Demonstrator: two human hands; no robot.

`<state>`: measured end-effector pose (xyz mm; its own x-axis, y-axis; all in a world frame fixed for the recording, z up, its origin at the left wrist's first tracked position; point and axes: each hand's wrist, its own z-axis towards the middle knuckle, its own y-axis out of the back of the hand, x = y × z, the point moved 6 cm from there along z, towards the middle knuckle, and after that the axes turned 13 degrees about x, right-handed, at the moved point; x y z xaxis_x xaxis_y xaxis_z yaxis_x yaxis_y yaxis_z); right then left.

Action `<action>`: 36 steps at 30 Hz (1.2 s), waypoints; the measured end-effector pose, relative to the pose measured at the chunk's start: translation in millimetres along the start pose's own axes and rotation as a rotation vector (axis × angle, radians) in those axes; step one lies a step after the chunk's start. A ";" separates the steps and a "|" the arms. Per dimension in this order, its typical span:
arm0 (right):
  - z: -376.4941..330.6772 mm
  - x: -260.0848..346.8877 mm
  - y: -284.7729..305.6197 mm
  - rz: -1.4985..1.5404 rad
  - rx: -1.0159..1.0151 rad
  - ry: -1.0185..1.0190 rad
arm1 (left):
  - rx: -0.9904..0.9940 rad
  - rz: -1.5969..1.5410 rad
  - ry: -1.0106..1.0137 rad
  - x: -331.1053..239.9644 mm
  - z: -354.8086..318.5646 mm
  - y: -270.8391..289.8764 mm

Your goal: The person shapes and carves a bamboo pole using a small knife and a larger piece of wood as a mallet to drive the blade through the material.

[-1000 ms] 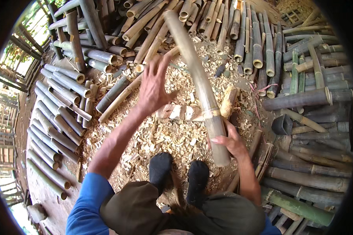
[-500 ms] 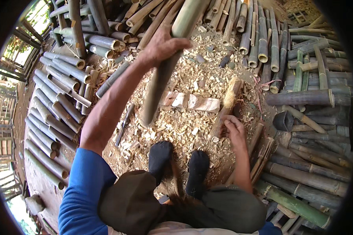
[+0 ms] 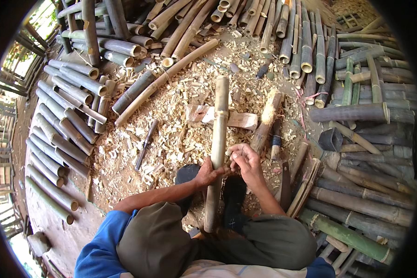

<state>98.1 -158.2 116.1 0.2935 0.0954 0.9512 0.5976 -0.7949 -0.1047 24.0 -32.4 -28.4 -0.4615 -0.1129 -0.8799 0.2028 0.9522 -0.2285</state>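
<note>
A length of pale bamboo [image 3: 221,106] stands nearly lengthwise in front of me, its lower end between my knees. My left hand [image 3: 208,175] is closed around it at its lower part. Just right of the bamboo is my right hand [image 3: 247,163], its fingers bent together; what they hold, if anything, I cannot make out. Beyond the bamboo a flat split piece of wood [image 3: 243,121] lies on the shavings, partly hidden behind it. A short log with a frayed, fibrous top [image 3: 268,115] lies to the right, beyond my right hand.
Shavings [image 3: 171,143] cover the ground. A slim dark-handled tool [image 3: 146,144] lies at left, and a dark blade [image 3: 285,187] at right. Bamboo lengths lie stacked at left [image 3: 62,134], at right [image 3: 366,204] and at the back [image 3: 306,51]. A longer bamboo pole [image 3: 169,79] lies slantwise at back left.
My left hand has brought the bamboo down and toward me from the far upper middle. My right hand has moved left from the frayed log to beside the bamboo.
</note>
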 end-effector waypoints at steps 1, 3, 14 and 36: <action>2.9 -8.8 3.2 -0.083 -0.033 -0.010 | 0.042 0.129 0.052 4.8 -0.3 4.9; 17.2 -32.7 1.9 -0.240 -0.080 -0.027 | 0.104 0.386 0.166 12.6 -1.4 30.1; 23.5 -111.7 -8.7 -0.542 -0.134 -0.190 | -0.287 1.557 0.007 -137.2 76.9 133.5; 5.4 -49.1 85.2 -0.997 -0.607 -0.290 | -0.157 0.422 0.169 -69.8 44.5 55.3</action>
<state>138.6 -227.4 58.9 0.1053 0.8981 0.4269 0.2317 -0.4396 0.8678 105.8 15.6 1.8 -0.5034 0.3281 -0.7993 0.2757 0.9377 0.2114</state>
